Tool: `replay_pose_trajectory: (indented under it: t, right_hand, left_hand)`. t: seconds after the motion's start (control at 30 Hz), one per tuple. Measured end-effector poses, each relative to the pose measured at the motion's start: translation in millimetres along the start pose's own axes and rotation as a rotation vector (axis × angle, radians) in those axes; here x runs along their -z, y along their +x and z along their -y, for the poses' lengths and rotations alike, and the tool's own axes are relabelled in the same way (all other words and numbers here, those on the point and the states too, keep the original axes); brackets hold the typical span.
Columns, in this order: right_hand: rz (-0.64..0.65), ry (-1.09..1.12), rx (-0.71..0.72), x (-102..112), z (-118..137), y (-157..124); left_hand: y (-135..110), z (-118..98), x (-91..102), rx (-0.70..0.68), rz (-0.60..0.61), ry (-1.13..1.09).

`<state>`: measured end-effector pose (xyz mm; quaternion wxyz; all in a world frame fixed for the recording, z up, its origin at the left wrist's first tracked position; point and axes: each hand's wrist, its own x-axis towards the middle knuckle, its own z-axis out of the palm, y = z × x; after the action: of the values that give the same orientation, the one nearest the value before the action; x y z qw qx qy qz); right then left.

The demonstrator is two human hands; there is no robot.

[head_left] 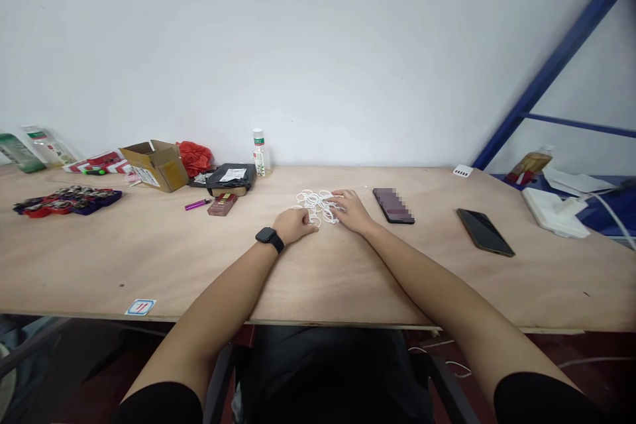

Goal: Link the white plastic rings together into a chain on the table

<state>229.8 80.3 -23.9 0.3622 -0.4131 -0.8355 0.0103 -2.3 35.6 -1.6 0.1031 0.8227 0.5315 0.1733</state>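
Observation:
A small pile of white plastic-looking rings (pixel 311 199) lies on the wooden table in front of me. My left hand (pixel 292 225), with a black watch (pixel 268 236) on its wrist, is at the pile's near left side. Its fingers are curled and its thumb points right, against one white ring at the near edge; part of that grip is hidden. On the pile's right side rests my right hand (pixel 350 211), its fingers apart and touching the rings from above.
Right of the hands lie a pixelated phone (pixel 393 205) and a dark phone (pixel 484 232). A power strip (pixel 554 212) is farther right. Toward the left are a small dark-red box (pixel 222 204), a purple lighter (pixel 197 204), a black package (pixel 232 177), a bottle (pixel 260 156) and an open carton (pixel 156 165).

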Motion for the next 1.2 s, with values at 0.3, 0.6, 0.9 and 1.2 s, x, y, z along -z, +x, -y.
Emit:
replay_pose_trajectory:
  t: [0.3, 0.6, 0.9, 1.2]
  right_hand:
    - [0.169, 0.09, 0.124, 20, 21, -5]
    - [0.363, 0.028, 0.102, 20, 27, -6]
    - [0.229, 0.079, 0.146, 14, 34, -7]
    - [0.057, 0.195, -0.052, 10, 42, -8]
  left_hand:
    - [4, 2, -11.9, -0.135, -0.108, -0.003]
    - [5, 10, -17.3, -0.113, -0.184, -0.072]
    - [-1, -4, -11.7, -0.221, -0.173, -0.233]
    - [-2, -10, -4.4, -0.206, -0.247, -0.367]
